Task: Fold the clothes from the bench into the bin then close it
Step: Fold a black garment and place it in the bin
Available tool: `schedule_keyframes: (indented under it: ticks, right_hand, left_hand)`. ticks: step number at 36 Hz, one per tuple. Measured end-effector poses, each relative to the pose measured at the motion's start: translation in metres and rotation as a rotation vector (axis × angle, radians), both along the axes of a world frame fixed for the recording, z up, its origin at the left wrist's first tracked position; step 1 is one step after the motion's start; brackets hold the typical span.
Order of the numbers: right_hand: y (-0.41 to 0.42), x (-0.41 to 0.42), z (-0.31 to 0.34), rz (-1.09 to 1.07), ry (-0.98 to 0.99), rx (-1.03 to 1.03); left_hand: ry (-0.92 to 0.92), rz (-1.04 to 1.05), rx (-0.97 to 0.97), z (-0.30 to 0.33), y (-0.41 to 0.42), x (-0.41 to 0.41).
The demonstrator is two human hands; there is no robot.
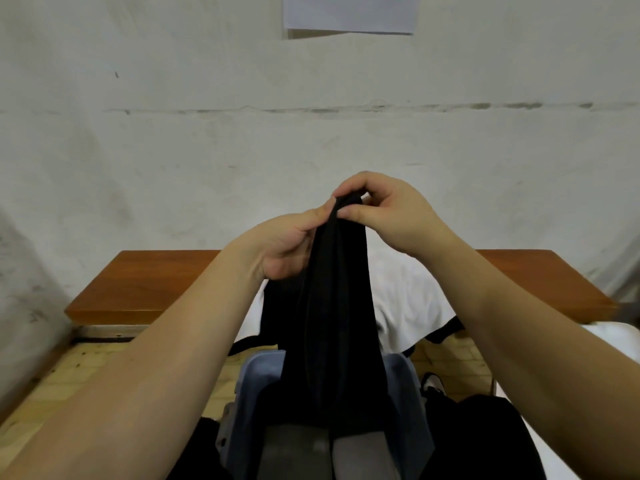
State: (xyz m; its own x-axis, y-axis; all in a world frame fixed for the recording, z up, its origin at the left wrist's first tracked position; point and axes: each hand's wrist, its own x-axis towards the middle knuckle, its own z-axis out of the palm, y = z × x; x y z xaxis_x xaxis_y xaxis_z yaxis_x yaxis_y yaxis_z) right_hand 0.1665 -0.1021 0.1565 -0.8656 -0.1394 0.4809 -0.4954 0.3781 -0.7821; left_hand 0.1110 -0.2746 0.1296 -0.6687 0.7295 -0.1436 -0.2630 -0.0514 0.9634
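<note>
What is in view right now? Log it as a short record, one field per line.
held item: black garment, hanging lengthwise
left hand: grip on the garment's top edge
right hand: pinches the same top edge
bench: brown wood, against the wall
on bench: white cloth
bin: blue-grey, open, below the garment
in bin: grey folded clothes
stage: black garment not yet in the bin

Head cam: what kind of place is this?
Probably a bare utility or laundry room, not certain. A scuffed white wall, a wooden bench against it with white clothes, a tiled floor, and a blue bin below the black garment both hands hold.
</note>
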Motion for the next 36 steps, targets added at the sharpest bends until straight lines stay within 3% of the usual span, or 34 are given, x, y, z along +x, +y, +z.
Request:
schedule_keyframes:
  ticks: [8, 14, 16, 21, 25, 28, 34, 36]
  right_hand:
    - [-0.007, 0.001, 0.001, 0.018, 0.0, 0.144]
    - [-0.002, -0.008, -0.003, -0.158, 0.055, 0.179]
    - [0.002, -0.011, -0.004, -0.216, 0.066, 0.164]
    - [0.008, -0.02, -0.003, -0.322, 0.093, 0.163]
    - [0.018, -0.023, -0.002, -0.353, 0.111, 0.198]
    - [0.033, -0.021, 0.002, -0.372, 0.117, 0.234]
    - [0.072, -0.016, 0.001, -0.333, -0.077, 0.226]
    - [0.085, -0.015, -0.003, -0.305, -0.156, 0.223]
  left_hand:
    - [0.039, 0.089, -0.049, -0.002, -0.014, 0.005]
    - [0.448, 0.573, -0.256, -0.005, -0.021, 0.029]
    - [0.498, 0.62, -0.319, -0.011, -0.027, 0.043]
    - [0.789, 0.357, -0.783, -0.029, -0.026, 0.066]
    - [1.014, 0.447, -1.074, -0.054, -0.035, 0.049]
    - [0.872, 0.528, -0.955, -0.052, -0.05, 0.027]
    - [0.485, 0.679, -0.34, -0.019, -0.06, 0.005]
    - [0.402, 0.667, -0.247, -0.012, -0.065, -0.007]
